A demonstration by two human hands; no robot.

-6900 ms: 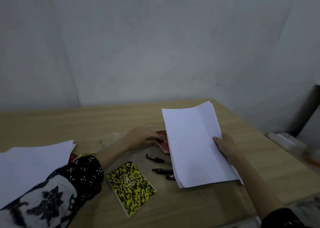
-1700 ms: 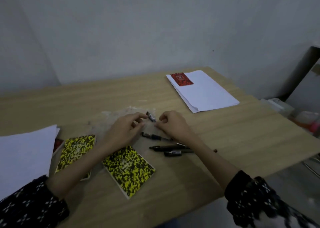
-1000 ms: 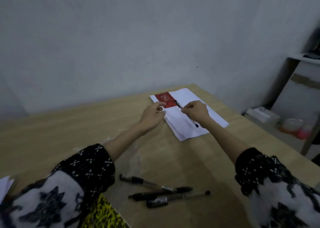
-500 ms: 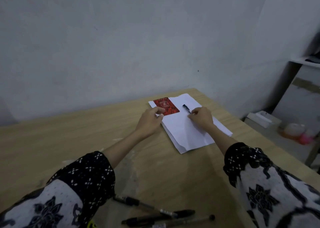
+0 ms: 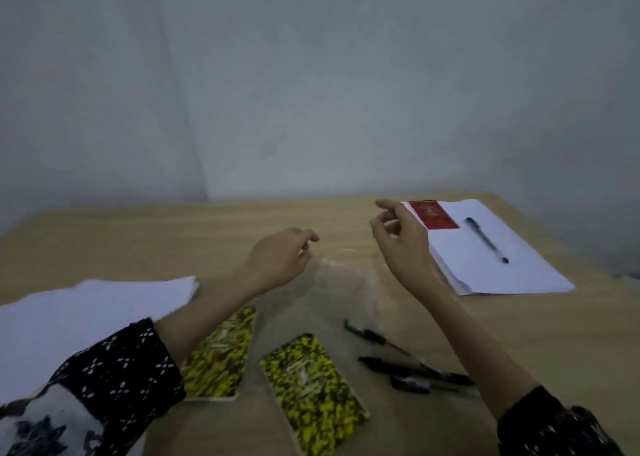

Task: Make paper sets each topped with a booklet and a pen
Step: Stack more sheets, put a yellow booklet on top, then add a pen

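Observation:
A white paper set (image 5: 519, 268) lies at the far right of the wooden table (image 5: 138, 234), with a red booklet (image 5: 433, 215) at its top corner and a dark pen (image 5: 486, 240) lying on it. My right hand (image 5: 401, 241) hovers just left of that set, fingers loosely curled, holding nothing. My left hand (image 5: 280, 256) hangs over the table's middle, empty with fingers apart. Two yellow-and-black booklets (image 5: 313, 391) (image 5: 221, 351) lie near me. Three loose black pens (image 5: 412, 369) lie to their right. A second paper stack (image 5: 79, 317) sits at the left.
A clear plastic wrapper (image 5: 341, 282) lies flat between my hands. A grey wall rises behind the table's far edge. The table's right edge runs close beside the finished set.
Both hands have let go of the red booklet and the pen and pulled back from the far paper set. The pen now rests on the paper. The view has tilted back toward me.

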